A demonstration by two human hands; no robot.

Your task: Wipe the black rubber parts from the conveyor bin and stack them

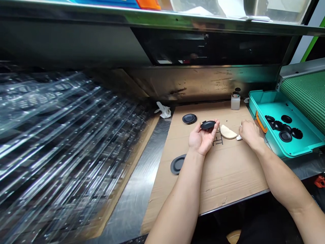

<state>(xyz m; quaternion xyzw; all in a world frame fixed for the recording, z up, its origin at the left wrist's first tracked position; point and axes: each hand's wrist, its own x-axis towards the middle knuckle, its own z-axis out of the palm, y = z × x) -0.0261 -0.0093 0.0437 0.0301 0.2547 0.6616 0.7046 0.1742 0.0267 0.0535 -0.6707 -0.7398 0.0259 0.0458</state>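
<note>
A black oval plastic cover point(208, 125) is held up between the thumb and fingers of my left hand point(202, 138), palm upward, over the cardboard. My right hand point(249, 133) is closed, with its fingers curled down near the cardboard. A small white piece point(239, 137) shows beside its fingers; whether they grip it I cannot tell. Between the two hands lies a cream half-round pad point(228, 132). Other black oval covers point(189, 118) sit stacked beyond my left hand, and a dark grey oval piece point(177, 164) is partly hidden behind my left forearm.
A teal tray point(275, 144) with several black round parts point(285, 136) stands at right beside a green conveyor belt point(307, 88). At the back are a pump bottle point(235, 101) and crumpled white cloth point(163, 110). Blurred clear plastic trays point(63, 145) fill the left. A metal shelf point(162, 19) spans overhead.
</note>
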